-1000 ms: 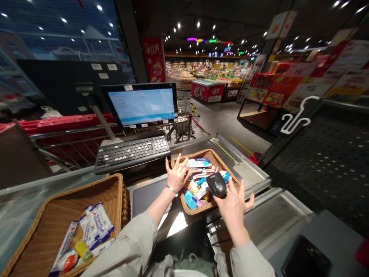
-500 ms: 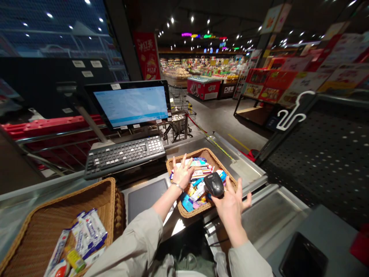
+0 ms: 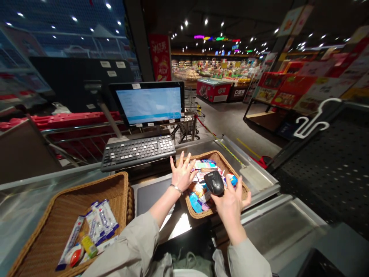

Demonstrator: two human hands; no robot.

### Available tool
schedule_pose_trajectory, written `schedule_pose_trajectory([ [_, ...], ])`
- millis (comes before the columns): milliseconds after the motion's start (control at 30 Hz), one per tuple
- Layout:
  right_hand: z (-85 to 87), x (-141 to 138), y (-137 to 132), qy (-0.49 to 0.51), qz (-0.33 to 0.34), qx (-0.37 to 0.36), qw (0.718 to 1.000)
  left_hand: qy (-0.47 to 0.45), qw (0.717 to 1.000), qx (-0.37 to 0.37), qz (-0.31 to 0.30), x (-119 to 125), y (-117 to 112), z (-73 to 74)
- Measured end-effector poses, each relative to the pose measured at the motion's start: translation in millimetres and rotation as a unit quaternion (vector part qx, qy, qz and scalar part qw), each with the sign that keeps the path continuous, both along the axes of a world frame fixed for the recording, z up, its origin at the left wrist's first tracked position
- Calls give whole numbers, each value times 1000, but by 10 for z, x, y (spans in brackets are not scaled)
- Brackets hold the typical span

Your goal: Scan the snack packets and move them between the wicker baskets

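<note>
My left hand (image 3: 181,174) hovers with fingers spread over the left rim of a wicker basket (image 3: 242,185) filled with small colourful packets (image 3: 205,165). A bracelet sits on that wrist. My right hand (image 3: 230,202) holds a black handheld barcode scanner (image 3: 213,182) above the near side of the same basket, some fingers stretched out. A second wicker basket (image 3: 54,219) at the lower left holds several tubes and packets (image 3: 99,221).
A black keyboard (image 3: 137,151) and a lit till screen (image 3: 150,104) stand behind the baskets on the steel checkout counter (image 3: 259,179). A dark scale plate (image 3: 147,194) lies between the baskets. Shopping trolleys (image 3: 187,123), a black perforated panel (image 3: 334,161) and store aisles lie beyond.
My left hand has stayed spread over the right basket's left rim. The right hand with the scanner has drawn slightly closer to the basket. The camera view has shifted a little.
</note>
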State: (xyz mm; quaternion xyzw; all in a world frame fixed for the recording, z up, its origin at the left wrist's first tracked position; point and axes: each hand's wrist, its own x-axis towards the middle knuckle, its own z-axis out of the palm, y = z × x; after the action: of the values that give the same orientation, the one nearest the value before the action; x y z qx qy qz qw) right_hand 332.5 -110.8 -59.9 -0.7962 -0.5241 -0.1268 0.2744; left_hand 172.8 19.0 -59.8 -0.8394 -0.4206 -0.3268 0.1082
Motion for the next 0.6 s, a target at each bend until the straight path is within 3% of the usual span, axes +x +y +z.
schedule_pose_trajectory([
  [267,70,-405,166,-5,65,9,998,0,997,-2,74,-549,-245,181],
  [433,92,-695,272,-4,122,43,992,19,991,-14,131,-1067,-442,169],
  [600,156,-1018,312,-10,179,27,983,33,977,-43,206,-1649,-661,132],
])
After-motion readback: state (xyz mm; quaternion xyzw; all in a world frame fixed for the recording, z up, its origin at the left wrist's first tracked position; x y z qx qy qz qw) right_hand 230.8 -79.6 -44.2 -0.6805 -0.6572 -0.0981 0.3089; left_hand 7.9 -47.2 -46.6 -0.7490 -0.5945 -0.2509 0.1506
